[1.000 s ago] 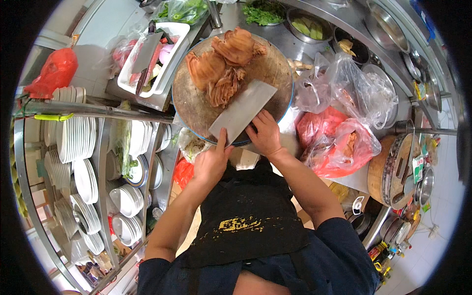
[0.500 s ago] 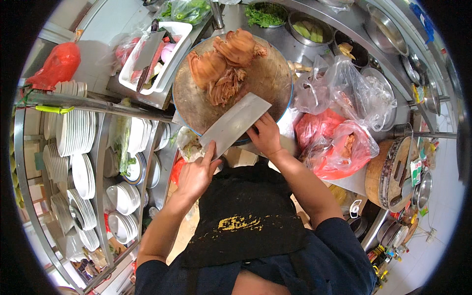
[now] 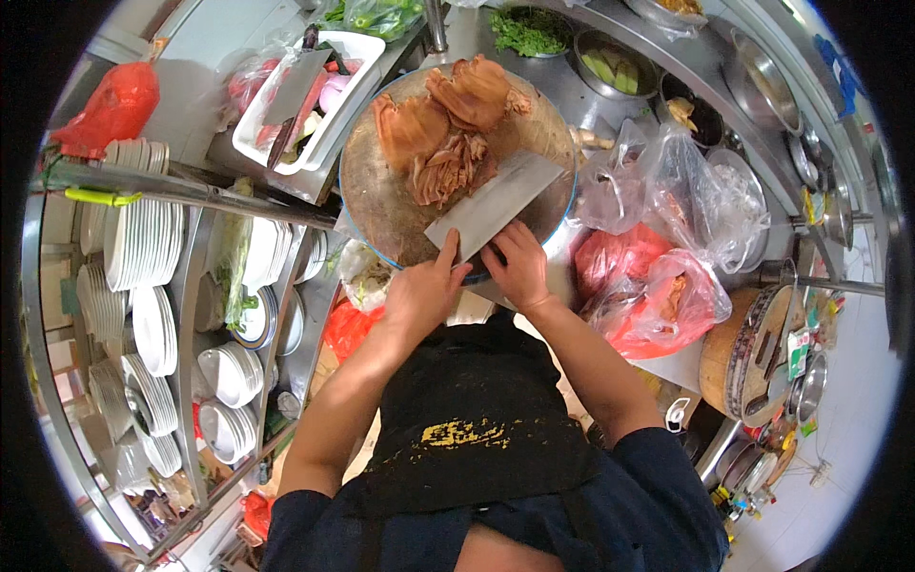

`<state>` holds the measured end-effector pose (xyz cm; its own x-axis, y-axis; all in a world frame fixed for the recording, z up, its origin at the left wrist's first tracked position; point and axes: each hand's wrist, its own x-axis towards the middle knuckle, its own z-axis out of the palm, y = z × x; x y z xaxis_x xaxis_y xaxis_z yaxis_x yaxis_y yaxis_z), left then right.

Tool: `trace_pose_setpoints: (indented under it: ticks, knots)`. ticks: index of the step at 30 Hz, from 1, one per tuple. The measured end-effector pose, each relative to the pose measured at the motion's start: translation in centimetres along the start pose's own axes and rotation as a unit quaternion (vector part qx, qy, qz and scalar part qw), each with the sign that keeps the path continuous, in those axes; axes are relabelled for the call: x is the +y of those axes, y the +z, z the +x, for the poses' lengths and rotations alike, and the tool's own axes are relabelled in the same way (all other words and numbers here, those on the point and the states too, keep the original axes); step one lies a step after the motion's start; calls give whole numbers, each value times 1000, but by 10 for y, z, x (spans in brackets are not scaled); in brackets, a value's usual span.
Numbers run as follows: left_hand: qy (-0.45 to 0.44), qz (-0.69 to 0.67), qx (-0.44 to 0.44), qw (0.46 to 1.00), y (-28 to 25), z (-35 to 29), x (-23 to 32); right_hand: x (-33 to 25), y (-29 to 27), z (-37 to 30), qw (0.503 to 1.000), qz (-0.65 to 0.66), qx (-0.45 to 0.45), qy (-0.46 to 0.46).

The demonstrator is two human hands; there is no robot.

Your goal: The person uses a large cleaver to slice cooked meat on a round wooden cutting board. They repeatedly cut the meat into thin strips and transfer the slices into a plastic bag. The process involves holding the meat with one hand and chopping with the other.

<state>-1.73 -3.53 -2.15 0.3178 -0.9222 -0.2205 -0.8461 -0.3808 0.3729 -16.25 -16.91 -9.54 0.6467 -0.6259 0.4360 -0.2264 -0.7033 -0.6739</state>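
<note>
A round wooden chopping block (image 3: 548, 133) with a blue rim stands before me. On it lie brown cooked meat (image 3: 410, 133) in large folded pieces and a pile of thin slices (image 3: 448, 170). A broad cleaver (image 3: 498, 202) is tilted across the block's near right part, its blade close to the slices. My right hand (image 3: 520, 269) is closed at the blade's near edge; no handle shows. My left hand (image 3: 424, 294) grips the blade's near left part, its index finger laid against the metal.
Left of the block, a white tub (image 3: 357, 48) holds vegetables with a second knife (image 3: 294, 91) across it. Stacked white plates (image 3: 143, 243) fill the left rack. Right are plastic bags (image 3: 658, 286), another wooden block (image 3: 734, 353) and metal bowls (image 3: 615, 67).
The cleaver has moved right and farther onto the block. My left hand has gone right and away from me with it, nearer my right hand. The meat stays on the block.
</note>
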Motion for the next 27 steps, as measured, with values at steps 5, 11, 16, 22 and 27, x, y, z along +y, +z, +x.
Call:
trace_pose_setpoints:
  ticks: [5,11,16,22,27]
  knots:
    - [-23,-36,-6,999,-34,-6,-16,1,-5,20,998,15,14,-53]
    - [-7,33,-24,999,-33,-72,-27,17,1,7,999,3,-54,6]
    - [-59,9,-47,997,-15,-53,-15,18,6,8,999,3,-35,-9]
    - [-40,-45,-23,998,-15,7,1,10,-2,18,999,16,-24,-16]
    - [-19,-43,-27,999,-51,-30,-13,10,0,14,997,-65,-11,-39]
